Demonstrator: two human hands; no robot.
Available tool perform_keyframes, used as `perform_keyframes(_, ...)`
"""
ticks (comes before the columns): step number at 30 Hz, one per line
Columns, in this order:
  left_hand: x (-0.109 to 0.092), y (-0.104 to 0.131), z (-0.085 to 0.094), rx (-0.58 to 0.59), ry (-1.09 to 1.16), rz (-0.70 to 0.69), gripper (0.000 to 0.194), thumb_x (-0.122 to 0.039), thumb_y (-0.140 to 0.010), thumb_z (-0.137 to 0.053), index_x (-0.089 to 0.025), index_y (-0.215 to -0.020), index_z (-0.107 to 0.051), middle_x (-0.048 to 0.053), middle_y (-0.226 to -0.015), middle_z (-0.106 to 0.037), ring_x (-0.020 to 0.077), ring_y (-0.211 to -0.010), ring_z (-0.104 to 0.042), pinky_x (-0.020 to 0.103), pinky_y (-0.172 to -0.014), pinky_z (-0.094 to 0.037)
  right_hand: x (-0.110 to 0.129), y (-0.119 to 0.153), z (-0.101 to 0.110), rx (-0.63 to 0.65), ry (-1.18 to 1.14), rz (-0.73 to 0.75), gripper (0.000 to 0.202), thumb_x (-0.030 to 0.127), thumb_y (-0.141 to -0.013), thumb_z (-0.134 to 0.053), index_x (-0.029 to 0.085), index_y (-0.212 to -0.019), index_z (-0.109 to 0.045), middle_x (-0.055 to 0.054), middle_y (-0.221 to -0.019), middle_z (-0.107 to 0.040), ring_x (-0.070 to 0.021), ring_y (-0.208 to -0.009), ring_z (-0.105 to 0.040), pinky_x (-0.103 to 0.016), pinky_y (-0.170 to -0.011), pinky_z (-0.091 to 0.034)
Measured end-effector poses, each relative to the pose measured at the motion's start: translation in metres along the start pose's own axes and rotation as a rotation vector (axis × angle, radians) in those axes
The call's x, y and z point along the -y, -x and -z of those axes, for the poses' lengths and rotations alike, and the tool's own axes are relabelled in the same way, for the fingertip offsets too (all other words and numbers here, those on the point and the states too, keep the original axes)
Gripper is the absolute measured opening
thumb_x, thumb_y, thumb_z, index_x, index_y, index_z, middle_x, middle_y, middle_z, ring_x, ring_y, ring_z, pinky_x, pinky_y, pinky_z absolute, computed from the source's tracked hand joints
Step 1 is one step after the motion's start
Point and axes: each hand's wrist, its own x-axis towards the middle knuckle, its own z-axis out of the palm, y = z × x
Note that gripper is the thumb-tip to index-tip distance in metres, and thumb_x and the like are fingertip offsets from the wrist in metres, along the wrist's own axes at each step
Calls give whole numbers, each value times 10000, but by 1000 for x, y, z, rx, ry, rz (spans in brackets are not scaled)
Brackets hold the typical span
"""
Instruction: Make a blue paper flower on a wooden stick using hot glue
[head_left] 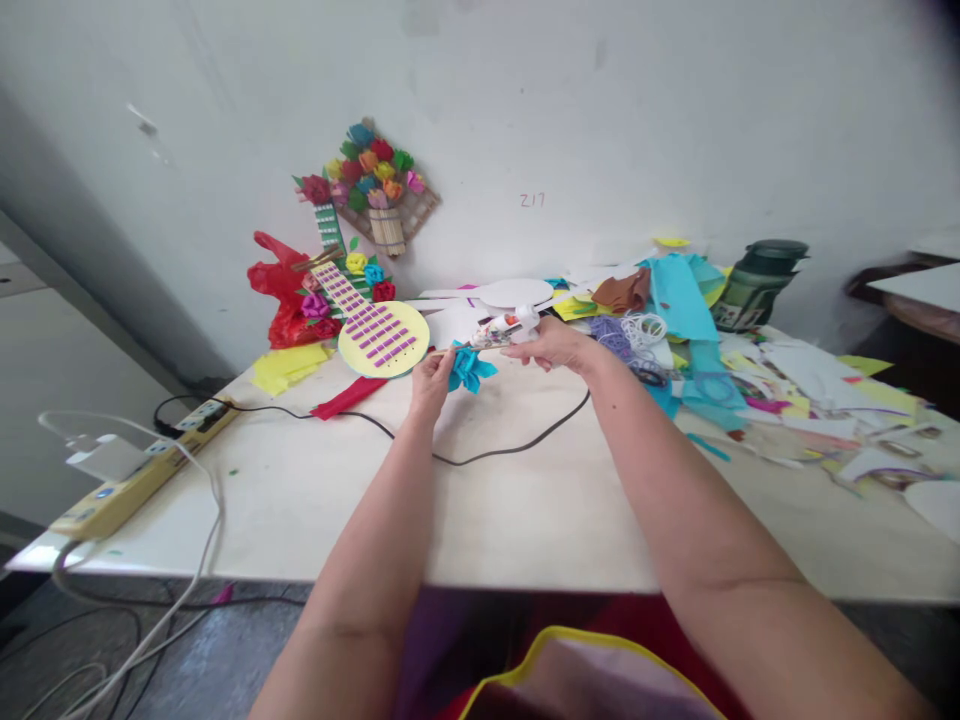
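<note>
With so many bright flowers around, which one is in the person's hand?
The blue flower in the left hand; the others, unheld, sit in the many-coloured bouquet or near the yellow guitar shape.

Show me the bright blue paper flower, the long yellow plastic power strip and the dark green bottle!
Bright blue paper flower (472, 370): head view, on its petals.
Long yellow plastic power strip (165, 462): head view, along its body.
Dark green bottle (753, 290): head view, on its side.

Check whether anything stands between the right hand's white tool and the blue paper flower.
Nothing visible does: the white tool in the right hand has its front end close by the blue paper flower at the left hand; whether they touch is unclear. The black cord loops nearer the wearer.
</note>
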Motion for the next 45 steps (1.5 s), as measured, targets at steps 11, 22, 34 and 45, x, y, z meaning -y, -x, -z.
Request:
perform_keyframes(11,-2,2,-3,2,-17,31,524,-651,-631,-704,-163,-520,-547,-19,-484,-459,76,-457,-359,234,-439,-288,2,0,-1,2,44,-10,230,324,-686,-748,137,-738,-624,27,-528,-557,-36,-379,-387,-176,-347,-311)
perform_keyframes(22,-3,2,-2,10,-25,29,540,-667,-628,-693,-152,-526,-569,-12,-493,-472,73,-455,-360,230,-433,-297,5,2,-1,-7,63,-5,238,271,-697,-737,152,-891,-665,26,-563,-561,-53,-414,-418,-174,-352,-304)
perform_keyframes(34,-3,2,-3,6,-6,47,535,-670,-592,-718,-154,-551,-581,-17,-485,-467,70,-444,-356,224,-415,-279,13,4,-2,-9,221,-63,299,332,-708,-703,152,-945,-679,-15,-621,-606,-89,-519,-508,-162,-402,-345)
perform_keyframes(45,-2,2,-3,19,0,89,534,-653,-620,-711,-153,-513,-557,-31,-444,-429,58,-412,-321,226,-403,-254,12,-2,1,-21,375,21,352,389,-680,-708,151,-939,-710,-50,-757,-691,-144,-648,-603,-204,-522,-423)
